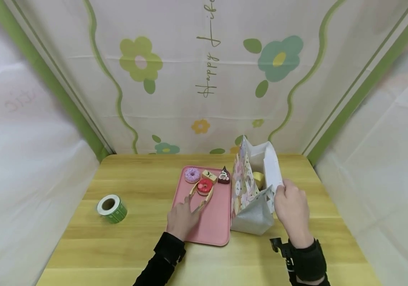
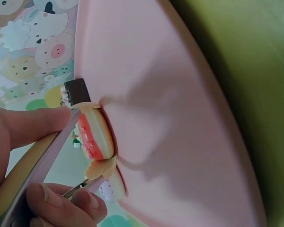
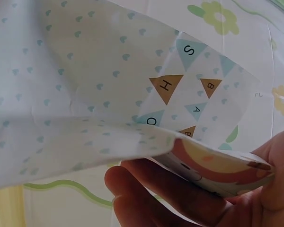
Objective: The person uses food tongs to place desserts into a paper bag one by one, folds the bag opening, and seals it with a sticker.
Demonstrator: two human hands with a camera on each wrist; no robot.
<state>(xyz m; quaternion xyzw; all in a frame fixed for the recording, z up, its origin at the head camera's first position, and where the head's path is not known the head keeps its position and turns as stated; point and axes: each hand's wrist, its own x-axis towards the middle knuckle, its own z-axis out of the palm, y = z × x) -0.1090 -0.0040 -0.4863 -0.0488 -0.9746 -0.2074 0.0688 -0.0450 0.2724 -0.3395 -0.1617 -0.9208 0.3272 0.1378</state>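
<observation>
My left hand [image 1: 182, 218] holds small tongs [image 2: 33, 175] over the pink tray [image 1: 212, 226]. Their two tips stand on either side of a red-topped toy donut [image 1: 205, 186], right at its sides. Behind it on the tray lie a purple sprinkled donut [image 1: 192, 174], a cream rectangular cake [image 1: 209, 176] and a dark chocolate cake slice [image 1: 224, 176]. To the right, my right hand [image 1: 293, 206] grips the upper edge of an upright paper bag [image 1: 252, 219] printed with cartoon animals. The bag's mouth is spread, and a yellow piece [image 1: 259, 179] shows inside.
A roll of green-and-white labels [image 1: 116, 212] stands on the wooden table [image 1: 143, 186] left of the tray. The bag stands close against the tray's right edge. A flowered cloth [image 1: 175, 91] hangs behind the table, with white cloth on both sides.
</observation>
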